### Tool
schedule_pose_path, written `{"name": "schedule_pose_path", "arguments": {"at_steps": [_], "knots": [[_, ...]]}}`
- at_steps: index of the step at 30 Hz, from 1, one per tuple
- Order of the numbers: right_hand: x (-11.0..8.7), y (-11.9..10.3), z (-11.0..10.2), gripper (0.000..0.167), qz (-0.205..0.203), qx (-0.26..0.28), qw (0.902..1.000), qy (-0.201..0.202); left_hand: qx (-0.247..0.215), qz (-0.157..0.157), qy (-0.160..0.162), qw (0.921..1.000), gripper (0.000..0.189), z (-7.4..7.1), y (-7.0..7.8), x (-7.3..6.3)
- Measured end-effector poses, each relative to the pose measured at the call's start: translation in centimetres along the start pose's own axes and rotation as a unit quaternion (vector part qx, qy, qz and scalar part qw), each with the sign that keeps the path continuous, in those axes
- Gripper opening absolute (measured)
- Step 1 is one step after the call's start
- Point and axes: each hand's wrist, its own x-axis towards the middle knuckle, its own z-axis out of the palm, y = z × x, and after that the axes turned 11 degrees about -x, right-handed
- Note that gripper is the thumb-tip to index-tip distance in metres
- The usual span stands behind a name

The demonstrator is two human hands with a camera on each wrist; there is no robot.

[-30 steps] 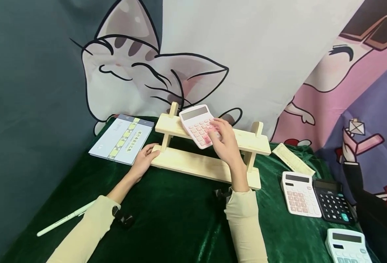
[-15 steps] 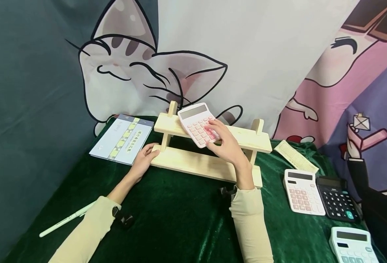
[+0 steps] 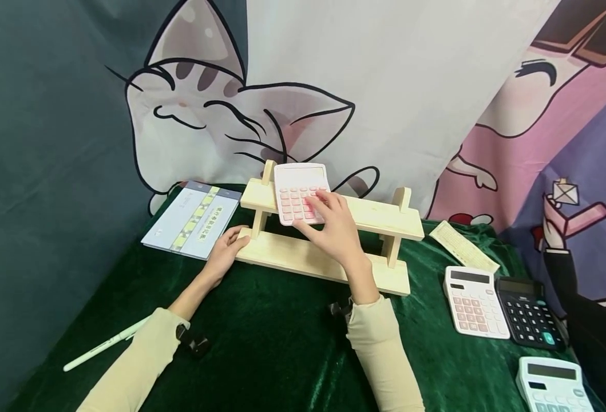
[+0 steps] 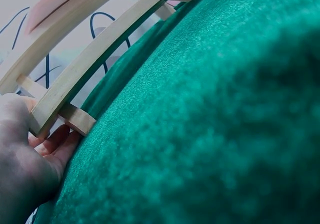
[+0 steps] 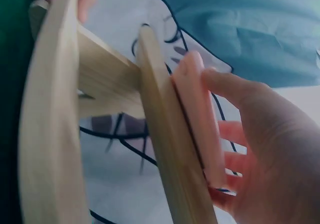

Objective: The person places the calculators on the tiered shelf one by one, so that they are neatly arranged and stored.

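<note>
One pink calculator (image 3: 291, 178) rests on the upper shelf (image 3: 380, 216), gripped by the half-curled right hand (image 3: 337, 233); the curled left hand (image 3: 224, 250) grips the rack (image 3: 287, 252). Only the right-wrist view shows the calculator edge-on.

head | pink calculator (image 3: 297, 193): lower-right hidden | blue-keyed calculator (image 3: 552, 382): bottom cut off

Cartoon-printed backdrop (image 3: 364, 63) behind; green velvety cloth (image 3: 266, 343) below

The pink calculator (image 3: 293, 197) looks plastic, the rack (image 3: 380, 217) smooth wood, the cloth (image 3: 261, 349) velvety.
</note>
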Motion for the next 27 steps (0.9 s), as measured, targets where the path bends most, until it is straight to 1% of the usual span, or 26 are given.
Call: {"name": "schedule_pose_path", "arguments": {"at_steps": [2,4,9,13,20,24,27], "knots": [[-0.1,-0.3,0.4,0.061,-0.004,-0.004,0.9999,0.008,0.001,0.001,-0.001,1.0,0.054,0.1,-0.1,-0.1],[-0.2,-0.3,0.4,0.057,-0.015,0.005,0.9998,0.014,0.002,0.003,-0.003,1.0,0.054,0.3,0.0,-0.2],[-0.5,0.3,0.0,0.043,-0.048,0.038,0.9979,0.02,0.009,0.004,-0.007,0.9999,0.054,0.7,0.1,-0.5],[-0.5,0.7,-0.1,0.033,-0.061,0.037,0.9972,0.021,0.013,0.007,-0.005,0.9999,0.054,0.7,0.3,-0.5],[-0.4,0.5,-0.1,0.034,-0.048,0.027,0.998,0.032,0.008,0.003,-0.009,0.9999,0.054,0.6,0.3,-0.3],[-0.2,0.3,0.3,0.034,-0.059,0.016,0.9975,0.036,0.011,0.004,-0.005,0.9999,0.054,0.5,0.3,-0.2],[-0.1,0.1,0.6,0.035,-0.068,0.006,0.9972,0.031,0.013,0.001,-0.003,0.9999,0.054,0.3,0.4,-0.3]]}}
